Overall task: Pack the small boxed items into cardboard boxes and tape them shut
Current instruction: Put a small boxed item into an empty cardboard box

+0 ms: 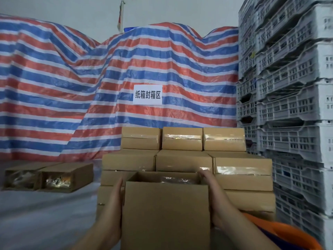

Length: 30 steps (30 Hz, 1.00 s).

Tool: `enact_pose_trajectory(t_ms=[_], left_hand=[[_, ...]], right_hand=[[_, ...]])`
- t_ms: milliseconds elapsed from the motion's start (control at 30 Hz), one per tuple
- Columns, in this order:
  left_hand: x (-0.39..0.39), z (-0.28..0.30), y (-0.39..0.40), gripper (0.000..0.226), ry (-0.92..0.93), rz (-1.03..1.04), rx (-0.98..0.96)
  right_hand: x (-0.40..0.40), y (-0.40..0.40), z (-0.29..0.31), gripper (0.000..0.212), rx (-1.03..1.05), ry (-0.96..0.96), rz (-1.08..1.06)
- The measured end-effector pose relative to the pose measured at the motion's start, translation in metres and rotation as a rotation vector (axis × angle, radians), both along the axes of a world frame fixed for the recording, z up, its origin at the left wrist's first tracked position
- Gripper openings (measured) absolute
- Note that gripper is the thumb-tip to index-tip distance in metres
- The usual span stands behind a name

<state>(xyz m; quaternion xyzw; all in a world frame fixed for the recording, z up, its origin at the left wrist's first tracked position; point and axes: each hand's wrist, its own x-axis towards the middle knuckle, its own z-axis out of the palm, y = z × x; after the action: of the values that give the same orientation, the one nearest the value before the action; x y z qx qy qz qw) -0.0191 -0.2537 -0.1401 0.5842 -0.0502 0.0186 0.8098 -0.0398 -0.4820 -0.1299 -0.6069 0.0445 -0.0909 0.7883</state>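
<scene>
Stacked taped cartons fill the middle ground; nearer, a sealed carton is carried between flat left hand and right hand, fingers curled over its far edge. Stacking looks next, needing square placement.

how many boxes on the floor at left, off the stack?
2, side by side on the floor at left: outer box nearest the frame edge, inner box beside it toward the stack. Others could be out of frame.
</scene>
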Motion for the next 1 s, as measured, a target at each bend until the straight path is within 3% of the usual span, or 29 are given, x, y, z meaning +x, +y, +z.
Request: enact_pose_trajectory(t_ms=[267, 333, 433, 533, 700, 867, 1000], left_hand=[[0.001, -0.016, -0.001, 0.041, -0.083, -0.012, 0.003], [-0.002, -0.014, 0.000, 0.036, -0.118, -0.004, 0.017], [-0.010, -0.011, 0.000, 0.049, -0.067, -0.051, -0.001], [-0.012, -0.010, 0.001, 0.058, -0.077, -0.113, -0.002], [-0.017, -0.008, 0.002, 0.052, -0.105, -0.146, -0.010], [-0.013, -0.011, 0.007, 0.051, -0.128, -0.204, 0.031], [-0.013, -0.011, 0.007, 0.036, -0.103, -0.245, 0.090]], right_hand=[[-0.008, 0.003, -0.002, 0.051, 0.062, -0.085, 0.077], [-0.011, 0.004, 0.003, 0.042, -0.046, -0.186, 0.061], [-0.017, -0.001, 0.015, 0.030, -0.285, -0.347, -0.030], [-0.023, -0.009, 0.024, 0.013, -0.508, -0.325, 0.059], [-0.022, -0.022, 0.034, 0.048, -0.669, -0.221, 0.212], [-0.021, -0.024, 0.036, 0.055, -0.621, -0.203, 0.251], [-0.021, -0.023, 0.036, 0.059, -0.641, -0.207, 0.240]])
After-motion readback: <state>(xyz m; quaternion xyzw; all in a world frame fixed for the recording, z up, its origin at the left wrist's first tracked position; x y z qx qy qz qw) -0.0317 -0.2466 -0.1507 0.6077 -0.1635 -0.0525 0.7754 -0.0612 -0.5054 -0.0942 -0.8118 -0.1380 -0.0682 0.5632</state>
